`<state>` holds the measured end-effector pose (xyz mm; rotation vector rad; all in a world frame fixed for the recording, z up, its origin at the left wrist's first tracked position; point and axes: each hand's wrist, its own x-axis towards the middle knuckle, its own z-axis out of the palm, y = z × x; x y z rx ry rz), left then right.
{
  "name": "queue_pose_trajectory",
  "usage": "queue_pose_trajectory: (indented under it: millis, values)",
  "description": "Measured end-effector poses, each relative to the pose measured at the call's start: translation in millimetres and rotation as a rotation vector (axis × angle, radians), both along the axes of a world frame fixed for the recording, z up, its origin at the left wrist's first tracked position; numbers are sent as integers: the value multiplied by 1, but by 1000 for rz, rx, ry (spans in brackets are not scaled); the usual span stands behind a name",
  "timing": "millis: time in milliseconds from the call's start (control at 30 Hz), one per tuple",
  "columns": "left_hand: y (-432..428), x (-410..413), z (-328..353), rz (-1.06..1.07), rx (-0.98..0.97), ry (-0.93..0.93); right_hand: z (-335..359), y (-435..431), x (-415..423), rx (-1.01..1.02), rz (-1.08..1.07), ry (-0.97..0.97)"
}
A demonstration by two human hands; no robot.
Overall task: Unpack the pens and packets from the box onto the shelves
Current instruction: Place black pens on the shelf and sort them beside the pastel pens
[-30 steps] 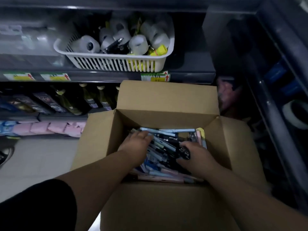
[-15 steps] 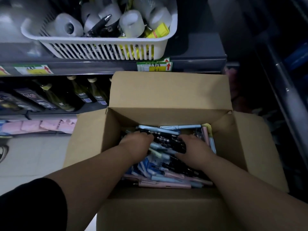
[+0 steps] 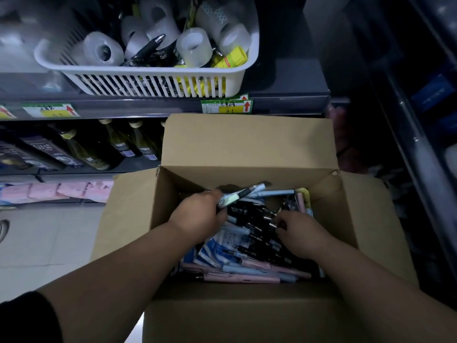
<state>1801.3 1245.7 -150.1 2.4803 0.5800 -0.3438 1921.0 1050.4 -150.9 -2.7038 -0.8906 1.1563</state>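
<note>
- The shelf [image 3: 148,108] is running just above and behind the box [image 3: 247,149], whose far flap is standing upright between the two. If you are swinging your load straight forward instead of up and over, you are risking a snag on that flap.
- The white basket [image 3: 153,82] on that shelf is already brimming with tape rolls and pens, so anything dropped in loosely is likely going to roll back off.
- Your left hand [image 3: 197,214] is curling round a small bunch of pens [image 3: 241,195] and holding it just above the heap, near the box's far wall. The bunch is sticking out unevenly, so a slackening grip is risking one sliding free.
- Your right hand [image 3: 301,231] is digging bent fingertips into the dark pens [image 3: 252,219], and I cannot tell whether it is gripping any. The packets [image 3: 217,246] are lying underneath, inside the box.
- Compared with half a second ago, your left hand is no longer buried in the heap but rising with the bunch, and your right hand is sitting farther right.
</note>
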Motion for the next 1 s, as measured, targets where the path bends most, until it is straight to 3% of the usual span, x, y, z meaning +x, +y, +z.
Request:
queue_pose_trajectory:
  millis: [300,700,1000]
  values:
    - [-7,-18,-5,262,-177,61,-19,17,-29,42,22,41]
    - [-7,-21,-5,268,-126,76,-35,46,-32,149,-18,23]
    - [-8,-24,-3,294,-155,81,-22,57,-39,81,37,198]
